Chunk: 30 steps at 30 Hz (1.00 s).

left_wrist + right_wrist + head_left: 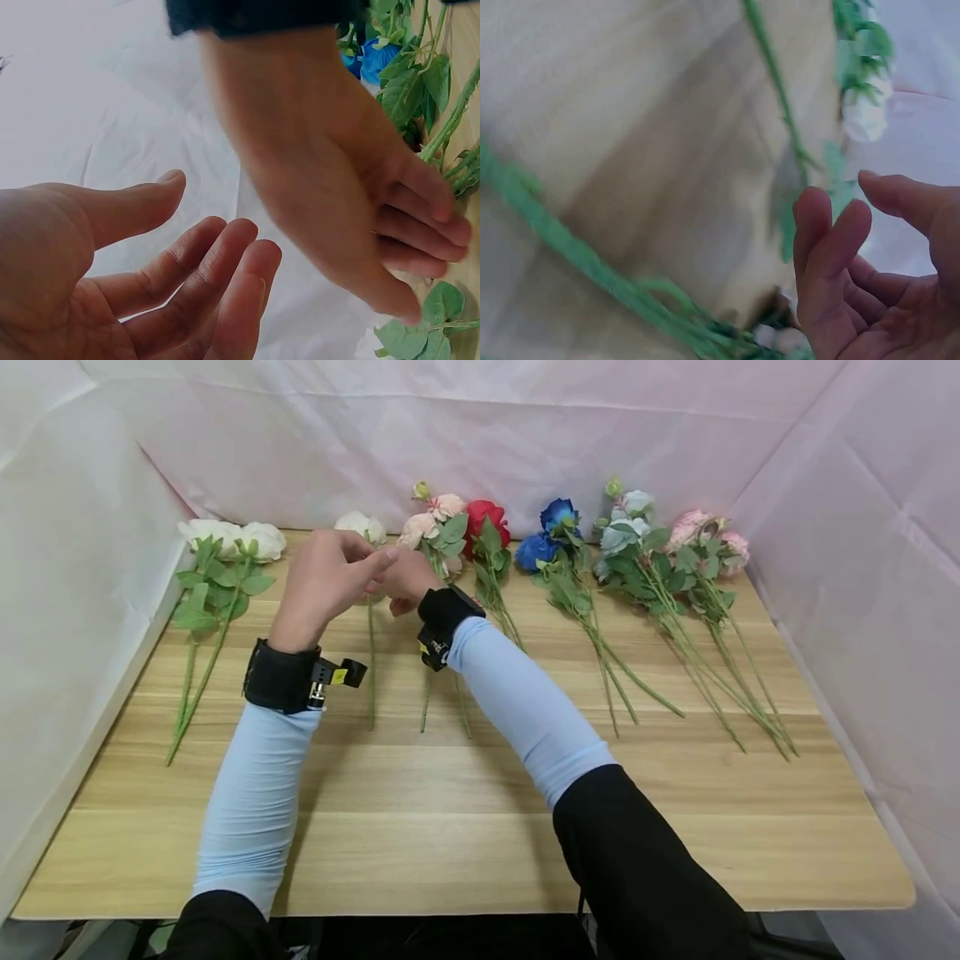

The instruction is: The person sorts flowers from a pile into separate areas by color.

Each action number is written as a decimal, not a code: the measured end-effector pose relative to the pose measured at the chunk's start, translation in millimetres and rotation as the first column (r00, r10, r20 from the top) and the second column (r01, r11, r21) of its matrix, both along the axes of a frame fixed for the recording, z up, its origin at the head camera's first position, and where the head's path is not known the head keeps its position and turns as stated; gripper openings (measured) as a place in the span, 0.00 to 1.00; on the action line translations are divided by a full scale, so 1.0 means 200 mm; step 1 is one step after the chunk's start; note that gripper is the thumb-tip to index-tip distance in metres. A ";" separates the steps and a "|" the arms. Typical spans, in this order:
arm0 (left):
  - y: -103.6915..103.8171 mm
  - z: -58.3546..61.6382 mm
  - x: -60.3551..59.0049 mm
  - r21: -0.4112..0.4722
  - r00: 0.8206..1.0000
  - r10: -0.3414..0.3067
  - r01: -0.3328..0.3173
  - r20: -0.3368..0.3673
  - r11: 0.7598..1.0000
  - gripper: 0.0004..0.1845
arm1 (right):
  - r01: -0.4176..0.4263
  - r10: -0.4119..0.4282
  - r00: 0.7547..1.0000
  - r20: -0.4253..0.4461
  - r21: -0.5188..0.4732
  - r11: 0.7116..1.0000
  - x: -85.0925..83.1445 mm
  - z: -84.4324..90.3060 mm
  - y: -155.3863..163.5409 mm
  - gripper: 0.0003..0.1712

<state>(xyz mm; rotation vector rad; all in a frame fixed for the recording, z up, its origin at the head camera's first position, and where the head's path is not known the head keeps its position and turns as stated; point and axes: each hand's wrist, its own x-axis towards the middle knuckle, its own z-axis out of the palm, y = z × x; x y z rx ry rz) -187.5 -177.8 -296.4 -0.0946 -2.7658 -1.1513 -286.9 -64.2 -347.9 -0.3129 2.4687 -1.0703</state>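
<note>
My left hand (324, 575) hovers over the back of the table, left of centre. In the left wrist view its thumb and loosely bent fingers stand apart with nothing between them. Close beside it, my right hand (411, 578) reaches over a single white artificial flower (362, 525). The right wrist view shows the right hand's thumb and fingertips apart near that flower's green stem (780, 105), with no grip on it. Its leaves (439, 304) lie just by the right thumb in the left wrist view. The hands partly cover the flower's upper stem.
Two white flowers (262, 541) lie at the left. Rightward along the back lie pale pink flowers (446, 507), a red one (486, 518), blue ones (558, 517), light blue ones (626, 535) and pink ones (735, 550). White cloth (480, 443) hangs behind the wooden table (450, 827).
</note>
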 end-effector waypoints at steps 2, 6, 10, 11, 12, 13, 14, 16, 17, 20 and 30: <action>0.00 0.00 0.00 -0.011 1.000 -0.001 0.001 -0.006 1.000 0.24 | -0.025 0.025 1.000 -0.018 -0.028 0.999 0.01 0.04 0.03 0.12; 0.01 0.00 0.00 -0.014 1.000 -0.008 0.008 -0.001 1.000 0.24 | -0.077 0.072 0.994 -0.079 -0.065 0.995 0.04 0.10 0.12 0.17; 0.04 -0.01 0.00 -0.009 0.999 -0.044 0.044 0.002 0.999 0.23 | -0.119 0.110 0.990 -0.092 -0.100 0.988 0.09 0.15 0.22 0.16; 0.04 -0.01 0.00 -0.011 0.999 -0.051 0.051 0.003 0.999 0.23 | -0.125 0.116 0.989 -0.086 -0.108 0.986 0.10 0.16 0.25 0.14; 0.05 -0.01 0.01 -0.014 0.998 -0.058 0.058 0.003 0.998 0.23 | -0.126 0.117 0.990 -0.080 -0.116 0.985 0.12 0.17 0.28 0.13; 0.06 0.00 0.01 -0.017 0.998 -0.062 0.062 0.005 0.998 0.23 | -0.127 0.118 0.990 -0.079 -0.117 0.985 0.13 0.18 0.32 0.12; 0.07 0.00 0.01 -0.026 0.998 -0.066 0.066 0.006 0.997 0.23 | -0.126 0.116 0.990 -0.086 -0.118 0.985 0.15 0.19 0.35 0.11; 0.09 0.00 0.02 -0.039 0.997 -0.073 0.073 0.001 0.997 0.22 | -0.116 0.104 0.989 -0.103 -0.121 0.986 0.19 0.20 0.42 0.10; 0.10 0.00 0.03 -0.046 0.997 -0.077 0.077 -0.007 0.996 0.21 | -0.109 0.095 0.989 -0.111 -0.128 0.986 0.20 0.20 0.45 0.09; 0.13 0.00 0.04 -0.063 0.995 -0.096 0.096 -0.003 0.993 0.20 | -0.093 0.076 0.989 -0.126 -0.133 0.987 0.26 0.20 0.54 0.09; 0.20 -0.02 0.05 -0.090 0.992 -0.128 0.129 0.022 0.988 0.18 | -0.052 0.025 0.985 -0.170 -0.157 0.986 0.38 0.22 0.82 0.06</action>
